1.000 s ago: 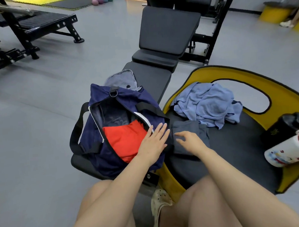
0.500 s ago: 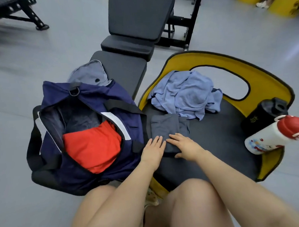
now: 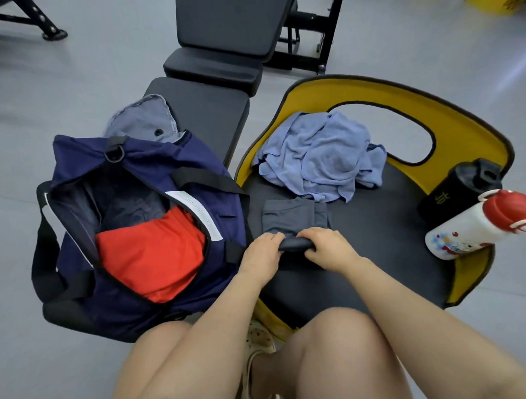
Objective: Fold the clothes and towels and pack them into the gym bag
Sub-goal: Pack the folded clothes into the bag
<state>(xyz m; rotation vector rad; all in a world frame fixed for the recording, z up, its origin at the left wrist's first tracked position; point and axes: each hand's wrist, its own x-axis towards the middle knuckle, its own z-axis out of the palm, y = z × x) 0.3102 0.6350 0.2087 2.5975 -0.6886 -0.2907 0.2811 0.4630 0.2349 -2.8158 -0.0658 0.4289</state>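
A dark grey folded garment (image 3: 292,217) lies on the black seat pad (image 3: 378,248) of a yellow-rimmed seat. My left hand (image 3: 262,253) and my right hand (image 3: 325,246) both grip its near edge, which is rolled up between them. Behind it a light blue towel (image 3: 317,154) lies crumpled. To the left stands the navy gym bag (image 3: 121,229), wide open, with a red garment (image 3: 151,255) inside on top of dark clothes.
A white bottle with a red cap (image 3: 480,224) and a black shaker bottle (image 3: 460,190) lie at the seat's right edge. A black weight bench (image 3: 219,50) stands behind the bag. My bare knees fill the foreground. Grey floor lies all around.
My left hand moved off the bag's edge onto the grey garment. Both hands went from lying flat on it to curling round its near edge and rolling it up.
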